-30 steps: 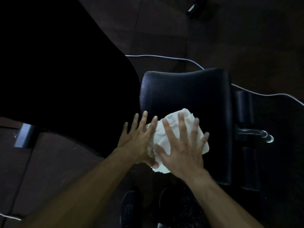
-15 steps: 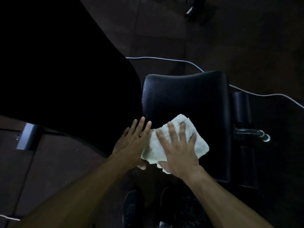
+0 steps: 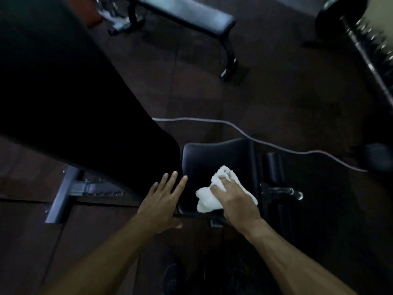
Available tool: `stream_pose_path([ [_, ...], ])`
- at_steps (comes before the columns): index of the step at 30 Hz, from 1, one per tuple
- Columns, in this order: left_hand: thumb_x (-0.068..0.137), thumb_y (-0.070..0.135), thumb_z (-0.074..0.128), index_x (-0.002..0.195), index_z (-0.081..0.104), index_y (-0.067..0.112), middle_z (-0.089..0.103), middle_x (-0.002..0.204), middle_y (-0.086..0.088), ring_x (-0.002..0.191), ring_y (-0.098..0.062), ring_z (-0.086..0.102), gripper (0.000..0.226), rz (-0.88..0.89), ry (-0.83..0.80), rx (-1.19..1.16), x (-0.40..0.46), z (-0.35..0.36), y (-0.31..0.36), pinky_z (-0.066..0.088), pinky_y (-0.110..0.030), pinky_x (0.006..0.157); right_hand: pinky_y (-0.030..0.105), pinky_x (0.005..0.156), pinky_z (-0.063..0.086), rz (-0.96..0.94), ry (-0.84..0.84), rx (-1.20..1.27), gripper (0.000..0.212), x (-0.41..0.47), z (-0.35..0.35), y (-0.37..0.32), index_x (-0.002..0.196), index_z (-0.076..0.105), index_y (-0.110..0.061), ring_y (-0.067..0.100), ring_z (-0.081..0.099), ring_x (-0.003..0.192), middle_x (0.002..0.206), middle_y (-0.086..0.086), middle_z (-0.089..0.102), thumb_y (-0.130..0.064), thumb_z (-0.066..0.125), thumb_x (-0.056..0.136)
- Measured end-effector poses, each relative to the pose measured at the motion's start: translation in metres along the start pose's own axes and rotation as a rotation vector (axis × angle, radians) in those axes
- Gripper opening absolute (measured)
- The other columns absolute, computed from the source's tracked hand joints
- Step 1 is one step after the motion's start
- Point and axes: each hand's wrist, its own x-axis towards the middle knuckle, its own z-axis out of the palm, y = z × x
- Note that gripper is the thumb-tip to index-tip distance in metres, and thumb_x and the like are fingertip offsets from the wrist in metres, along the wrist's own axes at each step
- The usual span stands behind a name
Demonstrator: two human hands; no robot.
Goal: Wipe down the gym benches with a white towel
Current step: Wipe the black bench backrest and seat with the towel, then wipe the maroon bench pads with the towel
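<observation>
A crumpled white towel [image 3: 207,199] lies on the black padded seat [image 3: 214,158] of a gym bench. My right hand [image 3: 236,199] grips the towel, fingers curled into the cloth, on the seat's near right part. My left hand [image 3: 164,201] is off the towel, fingers straight and spread, at the seat's left edge beside the long black back pad [image 3: 70,99]. That back pad slopes up to the upper left.
A grey cable [image 3: 244,130] runs across the dark floor behind the seat. A second flat bench [image 3: 191,15] stands at the top. A barbell with plates [image 3: 361,33] is at the top right. A chrome handle [image 3: 285,191] and a roller pad [image 3: 274,167] sit right of the seat. My shoes [image 3: 172,277] are below.
My left hand has come off the towel and moved left. My right hand went from flat on the towel to gripping it. The view tilted up, showing the far bench.
</observation>
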Motion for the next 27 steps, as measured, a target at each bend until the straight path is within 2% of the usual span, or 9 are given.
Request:
stream_pose_path([
  [2, 0.075, 0.060, 0.075, 0.148, -0.032, 0.033, -0.020, 0.165, -0.002, 0.153, -0.027, -0.015, 0.132, 0.041, 0.073, 0.046, -0.019, -0.048, 0.008, 0.005, -0.047, 0.122, 0.053, 0.072, 0.062, -0.011, 0.075, -0.008, 0.051, -0.006, -0.061, -0.016, 0.120, 0.068, -0.016, 0.045, 0.060, 0.123, 0.136, 0.022, 0.059, 0.001, 0.080, 0.073],
  [4, 0.077, 0.063, 0.071, 0.152, -0.026, 0.035, -0.020, 0.165, 0.000, 0.153, -0.025, -0.015, 0.126, 0.080, 0.126, 0.067, -0.033, -0.099, 0.017, 0.003, -0.048, 0.122, 0.056, 0.085, 0.058, -0.002, 0.147, -0.059, 0.046, -0.015, -0.117, -0.034, 0.131, 0.063, -0.017, 0.043, 0.046, 0.139, 0.150, 0.019, 0.048, -0.001, 0.065, 0.088],
  [6, 0.077, 0.067, 0.069, 0.153, -0.023, 0.036, -0.021, 0.165, 0.001, 0.152, -0.024, -0.016, 0.123, 0.111, 0.204, 0.041, -0.045, -0.147, 0.026, 0.002, -0.048, 0.122, 0.053, 0.089, 0.055, 0.009, 0.214, -0.091, 0.051, -0.026, -0.166, -0.049, 0.134, 0.060, -0.019, 0.039, 0.039, 0.144, 0.155, 0.015, 0.042, 0.003, 0.052, 0.089],
  [8, 0.076, 0.069, 0.067, 0.154, -0.021, 0.036, -0.017, 0.166, 0.001, 0.153, -0.024, -0.014, 0.122, 0.149, 0.284, 0.066, -0.055, -0.186, 0.034, 0.004, -0.049, 0.122, 0.051, 0.083, 0.055, 0.031, 0.279, -0.128, 0.052, -0.034, -0.203, -0.063, 0.130, 0.061, -0.020, 0.038, 0.045, 0.137, 0.149, 0.013, 0.046, 0.003, 0.047, 0.085],
  [10, 0.076, 0.070, 0.067, 0.155, -0.019, 0.037, -0.013, 0.167, 0.002, 0.153, -0.024, -0.011, 0.121, 0.192, 0.330, 0.074, -0.069, -0.212, 0.041, 0.005, -0.048, 0.123, 0.049, 0.070, 0.056, 0.050, 0.291, -0.171, 0.052, -0.048, -0.225, -0.073, 0.125, 0.063, -0.020, 0.037, 0.053, 0.127, 0.140, 0.012, 0.052, 0.007, 0.055, 0.081],
  [13, 0.074, 0.071, 0.069, 0.155, -0.016, 0.039, -0.007, 0.168, 0.002, 0.154, -0.024, -0.007, 0.122, 0.242, 0.384, 0.088, -0.084, -0.234, 0.050, 0.006, -0.047, 0.123, 0.044, 0.063, 0.055, 0.102, 0.330, -0.190, 0.056, -0.068, -0.247, -0.084, 0.125, 0.064, -0.021, 0.035, 0.057, 0.125, 0.139, 0.012, 0.055, 0.010, 0.063, 0.078],
  [17, 0.070, 0.074, 0.070, 0.155, -0.014, 0.040, -0.002, 0.168, 0.001, 0.154, -0.024, -0.003, 0.124, 0.307, 0.382, 0.125, -0.103, -0.247, 0.057, 0.008, -0.046, 0.123, 0.034, 0.068, 0.044, 0.174, 0.352, -0.229, 0.061, -0.097, -0.266, -0.092, 0.136, 0.058, -0.025, 0.029, 0.048, 0.135, 0.150, 0.007, 0.045, 0.006, 0.060, 0.084],
  [23, 0.069, 0.075, 0.070, 0.155, -0.014, 0.040, -0.004, 0.167, 0.001, 0.154, -0.025, -0.005, 0.125, 0.452, 0.425, 0.193, -0.117, -0.278, 0.104, 0.007, -0.047, 0.123, 0.038, 0.084, 0.054, 0.331, 0.419, -0.257, 0.057, -0.165, -0.303, -0.090, 0.145, 0.049, -0.029, 0.027, 0.043, 0.140, 0.161, 0.006, 0.034, -0.004, 0.057, 0.094],
  [27, 0.070, 0.076, 0.068, 0.155, -0.015, 0.040, -0.005, 0.167, 0.001, 0.154, -0.026, -0.005, 0.124, 0.625, 0.418, 0.224, -0.127, -0.273, 0.180, 0.006, -0.047, 0.123, 0.040, 0.091, 0.054, 0.509, 0.439, -0.314, 0.052, -0.243, -0.314, -0.075, 0.150, 0.043, -0.029, 0.030, 0.034, 0.149, 0.164, 0.008, 0.029, -0.011, 0.049, 0.102],
])
